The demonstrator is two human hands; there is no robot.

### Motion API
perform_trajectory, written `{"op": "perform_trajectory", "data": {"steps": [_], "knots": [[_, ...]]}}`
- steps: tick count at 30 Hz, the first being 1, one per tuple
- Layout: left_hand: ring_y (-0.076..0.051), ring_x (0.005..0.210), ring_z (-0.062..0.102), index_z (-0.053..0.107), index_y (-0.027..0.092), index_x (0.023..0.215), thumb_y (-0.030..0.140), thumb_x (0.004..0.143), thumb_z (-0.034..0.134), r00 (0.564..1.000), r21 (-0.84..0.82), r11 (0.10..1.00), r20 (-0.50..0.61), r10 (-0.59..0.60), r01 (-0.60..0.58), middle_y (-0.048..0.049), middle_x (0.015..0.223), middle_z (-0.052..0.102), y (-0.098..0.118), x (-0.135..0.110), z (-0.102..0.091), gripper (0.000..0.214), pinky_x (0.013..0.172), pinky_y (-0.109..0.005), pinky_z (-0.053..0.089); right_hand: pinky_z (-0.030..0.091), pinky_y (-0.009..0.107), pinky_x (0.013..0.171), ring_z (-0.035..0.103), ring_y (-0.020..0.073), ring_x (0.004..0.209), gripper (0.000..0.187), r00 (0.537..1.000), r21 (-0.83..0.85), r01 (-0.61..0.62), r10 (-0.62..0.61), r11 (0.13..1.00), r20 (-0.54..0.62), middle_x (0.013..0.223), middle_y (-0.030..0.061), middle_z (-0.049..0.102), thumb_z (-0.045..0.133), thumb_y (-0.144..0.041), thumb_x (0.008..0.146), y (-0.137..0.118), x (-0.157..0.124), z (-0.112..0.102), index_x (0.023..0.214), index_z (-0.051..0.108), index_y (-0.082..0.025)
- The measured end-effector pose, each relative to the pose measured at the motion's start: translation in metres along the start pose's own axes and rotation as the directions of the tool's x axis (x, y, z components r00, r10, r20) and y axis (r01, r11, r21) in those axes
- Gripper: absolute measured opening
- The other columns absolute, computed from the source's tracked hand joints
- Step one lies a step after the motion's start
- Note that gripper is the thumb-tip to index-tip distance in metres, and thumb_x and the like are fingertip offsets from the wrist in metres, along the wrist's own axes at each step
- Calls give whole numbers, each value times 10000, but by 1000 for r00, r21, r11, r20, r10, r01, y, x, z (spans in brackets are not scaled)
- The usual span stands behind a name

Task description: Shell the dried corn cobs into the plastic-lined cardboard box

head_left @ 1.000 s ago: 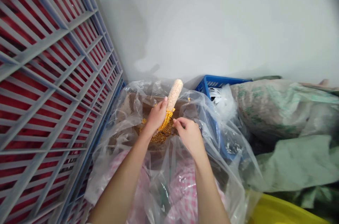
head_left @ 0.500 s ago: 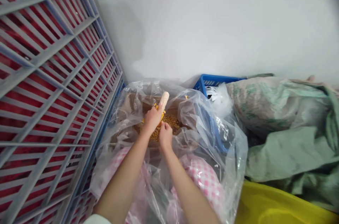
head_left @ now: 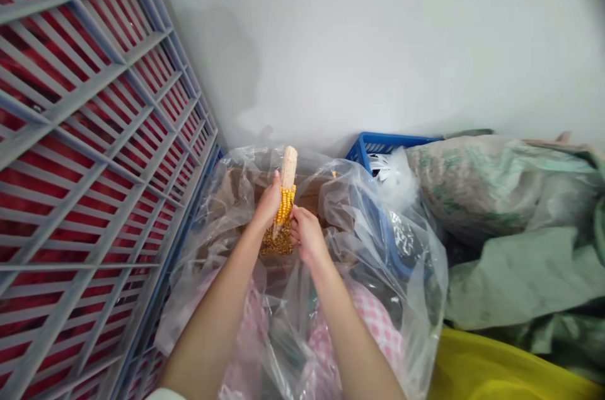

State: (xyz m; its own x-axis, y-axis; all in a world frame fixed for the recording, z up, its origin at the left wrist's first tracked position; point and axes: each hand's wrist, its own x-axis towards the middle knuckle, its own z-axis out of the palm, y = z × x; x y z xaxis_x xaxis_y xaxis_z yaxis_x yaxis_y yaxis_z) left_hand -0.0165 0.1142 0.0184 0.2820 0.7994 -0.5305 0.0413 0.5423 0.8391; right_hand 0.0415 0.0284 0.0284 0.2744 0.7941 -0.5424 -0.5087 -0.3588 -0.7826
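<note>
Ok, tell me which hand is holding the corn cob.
The left hand, gripping the corn cob from its left, thumb up; the right hand only has fingertips at the yellow kernels, on their right.

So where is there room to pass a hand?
Open air: before the wall, above the corn cob, between grey crate and blue basket; also over the plastic liner, between right hand and basket. Crowded: over the cardboard box, where left hand, right hand and corn cob meet; right of the basket, where a sack lies.

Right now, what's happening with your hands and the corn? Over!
Left hand gripping the corn cob. Right hand at its yellow kernels. Cob's top bare. Nothing seen blocking either hand.
</note>
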Motion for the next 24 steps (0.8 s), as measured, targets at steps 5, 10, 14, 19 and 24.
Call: {"op": "perform_trajectory", "data": {"steps": [5,10,14,19,24], "knots": [[-163,504,594,609,125,834,590,779,289,978,-265,951,174,-117,161,-58,519,603,17,-12,-1,567,451,-236,447,222,187,442,320,64,462,307,900,-508,423,-411,751,141,482,-59,368,430,-402,774,-15,0,-18,577,447,-168],[-158,520,608,615,115,844,525,792,350,941,-357,889,277,-193,287,-60,547,624,17,-19,3,491,490,-237,479,255,194,469,338,79,466,339,882,-481,450,-458,752,109,495,-53,395,368,-447,794,-20,2,-17,605,449,-179],[-152,507,607,616,116,853,533,800,315,955,-383,893,262,-139,235,-58,538,622,17,-19,5,517,491,-232,481,282,204,504,365,87,492,356,855,-531,450,-517,718,25,511,-43,420,378,-444,792,-23,3,-17,575,460,-174],[-140,463,590,610,125,877,577,787,287,984,-351,927,157,-81,132,-41,497,599,20,-16,1,563,464,-227,473,290,204,503,361,94,494,304,820,-525,457,-569,718,-65,544,-48,414,336,-422,816,-22,4,-19,713,501,-188],[-135,547,611,611,162,902,547,713,488,986,-330,941,165,-20,74,-20,589,631,17,-15,5,446,538,-220,485,322,202,511,413,103,510,264,861,-454,407,-499,793,-101,584,-40,467,350,-412,803,-15,10,-15,809,505,-199]]}}
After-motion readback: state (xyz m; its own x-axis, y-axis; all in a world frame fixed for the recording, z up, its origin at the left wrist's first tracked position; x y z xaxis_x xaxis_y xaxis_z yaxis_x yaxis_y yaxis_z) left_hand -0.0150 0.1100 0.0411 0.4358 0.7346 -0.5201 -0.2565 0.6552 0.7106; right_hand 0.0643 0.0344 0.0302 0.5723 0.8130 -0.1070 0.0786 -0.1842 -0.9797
